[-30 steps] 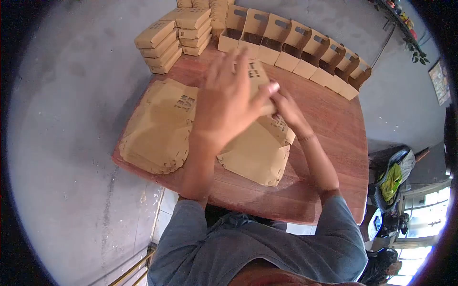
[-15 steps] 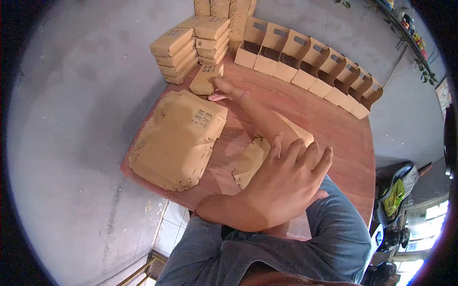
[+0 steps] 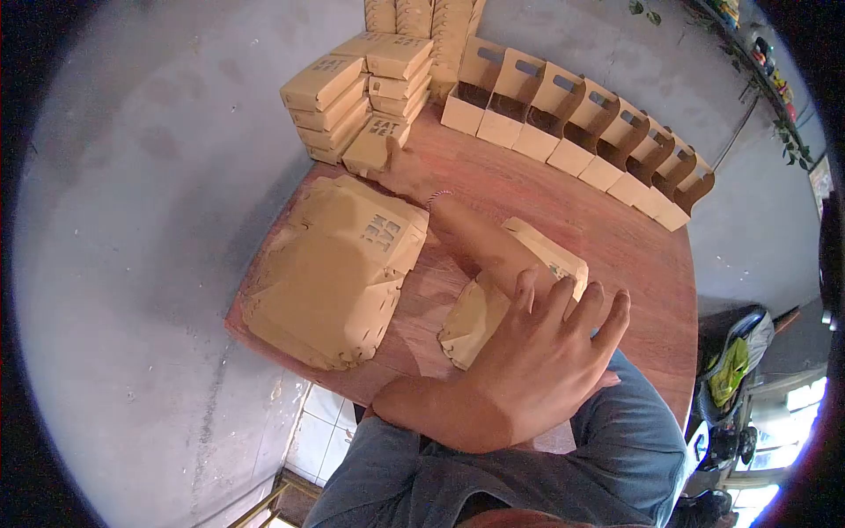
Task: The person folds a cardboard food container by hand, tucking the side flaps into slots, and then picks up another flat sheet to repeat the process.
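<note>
My right hand (image 3: 407,169) reaches across to the far left and grips the near right edge of a closed brown "EAT ME!" box (image 3: 368,148), which lies low beside stacked closed boxes (image 3: 327,81); its fingers are partly hidden. My left hand (image 3: 550,348) is raised in front of my right forearm, fingers spread, holding nothing. Beneath and behind it, flat cardboard blanks (image 3: 475,317) lie partly covered by my arms. Left of these is a larger pile of flat blanks (image 3: 326,273) with "EAT ME!" print.
A row of open carriers with handle holes (image 3: 554,110) runs along the back of the wooden table (image 3: 634,264). Taller stacks of cardboard (image 3: 414,18) stand at the back. A chair with a yellow-green cloth (image 3: 729,374) is at the right, beyond the table.
My right hand has carried the closed box from the middle to the stacks at the far left. My left hand has let go of it and moved down and right. The view has shifted.
</note>
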Demonstrator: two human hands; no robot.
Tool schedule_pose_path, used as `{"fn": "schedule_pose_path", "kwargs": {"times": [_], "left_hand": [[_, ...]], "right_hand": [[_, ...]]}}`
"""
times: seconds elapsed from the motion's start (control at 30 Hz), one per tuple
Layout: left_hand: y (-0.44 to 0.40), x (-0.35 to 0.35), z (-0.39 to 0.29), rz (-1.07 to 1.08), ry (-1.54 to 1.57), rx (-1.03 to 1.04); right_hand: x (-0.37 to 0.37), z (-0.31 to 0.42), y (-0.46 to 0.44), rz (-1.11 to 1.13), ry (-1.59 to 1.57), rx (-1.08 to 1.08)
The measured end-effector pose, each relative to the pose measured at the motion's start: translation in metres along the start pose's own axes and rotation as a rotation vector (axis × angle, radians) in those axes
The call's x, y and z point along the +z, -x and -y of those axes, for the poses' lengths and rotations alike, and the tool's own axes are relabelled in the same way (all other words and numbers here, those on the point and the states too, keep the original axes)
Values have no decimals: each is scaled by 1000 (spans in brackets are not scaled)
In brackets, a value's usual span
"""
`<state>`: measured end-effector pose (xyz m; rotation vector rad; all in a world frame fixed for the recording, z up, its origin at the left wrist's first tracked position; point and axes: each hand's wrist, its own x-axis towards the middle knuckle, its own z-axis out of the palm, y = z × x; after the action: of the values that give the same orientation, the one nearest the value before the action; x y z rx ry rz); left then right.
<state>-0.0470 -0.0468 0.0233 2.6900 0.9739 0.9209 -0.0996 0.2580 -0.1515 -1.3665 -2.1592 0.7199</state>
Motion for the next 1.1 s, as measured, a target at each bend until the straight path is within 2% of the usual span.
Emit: {"fn": "schedule_pose_path", "kwargs": {"times": [0.13,0.27,0.57,0.67,0.8,0.87,0.93,1.0,1.1], "left_hand": [[-1,0,-2,25,2,2],[-1,1,-1,22,16,1],[1,0,0,33,15,-7],[1,-5,3,15,17,-10],[3,-7,2,1,12,-10],[3,-7,1,-27,28,17],[5,-2,-1,-12,28,27],[6,-2,-6,31,54,34],[4,12,-6,9,42,103]], "right_hand": [[-4,-4,-9,-48,160,-72],[6,-10,-22,-45,142,-28],[-1,-12,-17,5,216,-179],[-28,-3,23,-12,284,-82],[-100,-14,106,14,384,-234],[-133,-43,150,-22,336,-309],[-163,-85,196,-163,382,-344],[-197,-100,250,-177,312,-37],[-207,-157,317,-275,252,112]]}}
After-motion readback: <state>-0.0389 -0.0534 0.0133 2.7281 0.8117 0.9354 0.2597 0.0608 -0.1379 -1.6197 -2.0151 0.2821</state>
